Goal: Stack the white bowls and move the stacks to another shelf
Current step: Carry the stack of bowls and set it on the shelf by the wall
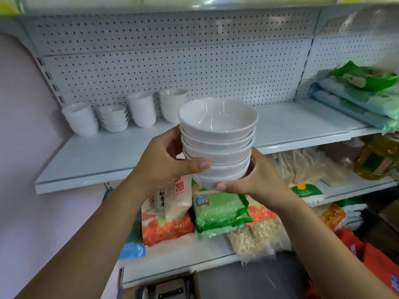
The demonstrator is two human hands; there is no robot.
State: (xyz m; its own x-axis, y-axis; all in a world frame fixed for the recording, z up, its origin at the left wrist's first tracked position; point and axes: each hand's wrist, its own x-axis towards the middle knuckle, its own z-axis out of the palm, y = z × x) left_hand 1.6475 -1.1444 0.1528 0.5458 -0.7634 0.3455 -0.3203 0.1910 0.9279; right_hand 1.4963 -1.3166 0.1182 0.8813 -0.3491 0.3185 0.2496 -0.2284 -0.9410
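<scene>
Between your two hands, in front of the white shelf (103, 162), you hold a stack of white bowls (217, 147) in the air, upright, above the shelf's front edge. Your left hand (164, 167) grips the stack from the left side, with the thumb across the lower bowls. Your right hand (261, 182) grips the bottom bowl from the right, its fingers (224, 186) curled around it. Four other bowl stacks (112, 118) stand at the back left of the shelf. Lower, a green packet (220, 210) lies among other food bags.
</scene>
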